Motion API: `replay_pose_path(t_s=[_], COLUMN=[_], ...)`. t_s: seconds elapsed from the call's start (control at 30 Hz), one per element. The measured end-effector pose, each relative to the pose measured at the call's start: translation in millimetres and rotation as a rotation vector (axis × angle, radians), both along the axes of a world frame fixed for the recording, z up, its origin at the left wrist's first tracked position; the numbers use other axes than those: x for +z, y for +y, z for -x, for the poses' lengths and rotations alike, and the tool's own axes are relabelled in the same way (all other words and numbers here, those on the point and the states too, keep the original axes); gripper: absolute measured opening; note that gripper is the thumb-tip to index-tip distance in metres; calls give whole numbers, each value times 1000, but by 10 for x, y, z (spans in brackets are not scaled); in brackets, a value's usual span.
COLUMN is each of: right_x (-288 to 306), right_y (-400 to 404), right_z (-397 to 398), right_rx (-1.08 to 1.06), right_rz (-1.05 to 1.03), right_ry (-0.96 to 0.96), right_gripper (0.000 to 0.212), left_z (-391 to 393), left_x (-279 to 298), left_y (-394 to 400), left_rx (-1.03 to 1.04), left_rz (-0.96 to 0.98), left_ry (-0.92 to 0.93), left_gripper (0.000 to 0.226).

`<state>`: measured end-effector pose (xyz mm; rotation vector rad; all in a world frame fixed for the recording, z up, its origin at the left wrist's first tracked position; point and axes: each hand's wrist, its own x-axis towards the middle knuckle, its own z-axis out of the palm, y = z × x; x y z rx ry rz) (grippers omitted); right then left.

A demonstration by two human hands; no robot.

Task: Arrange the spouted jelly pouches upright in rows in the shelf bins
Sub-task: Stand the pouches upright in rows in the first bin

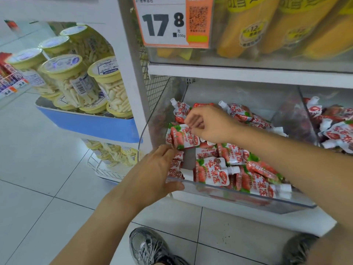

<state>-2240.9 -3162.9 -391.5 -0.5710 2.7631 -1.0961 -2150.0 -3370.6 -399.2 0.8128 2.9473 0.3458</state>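
Observation:
Several red-and-white strawberry jelly pouches (214, 171) with white spouts lie jumbled in a clear plastic shelf bin (248, 199). My right hand (208, 123) reaches over the bin and pinches the top of one pouch (181, 137) at the bin's left side. My left hand (156, 169) is at the bin's front left corner, fingers around a standing stack of pouches (176, 165) and thumb on the bin's front edge. More pouches (336, 129) fill the neighbouring bin to the right.
A white shelf post (131, 77) and a wire mesh panel (154, 88) stand left of the bin. A blue-fronted rack (91, 123) with yellow-lidded snack jars juts out on the left. Yellow pouches and a price tag (166, 22) sit on the shelf above. My shoes are on the tiled floor.

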Motion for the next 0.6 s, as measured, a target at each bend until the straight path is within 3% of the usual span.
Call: replay_pose_path(t_s=[0.1, 0.23, 0.47, 0.6], right_x=[-58, -124, 475, 689], right_y=[-146, -414, -45, 224], right_z=[73, 202, 107, -119], right_rx=[68, 256, 217, 279], right_rz=[-139, -619, -524, -953], right_ry=[99, 127, 144, -74], right_gripper=[24, 59, 66, 66], left_z=[1, 10, 8, -22], left_x=[11, 29, 17, 7], left_y=[24, 5, -12, -1], left_rx=[0, 13, 1, -10], left_rz=[-13, -60, -87, -130], left_ry=[-15, -39, -59, -49], left_gripper=[78, 76, 88, 80])
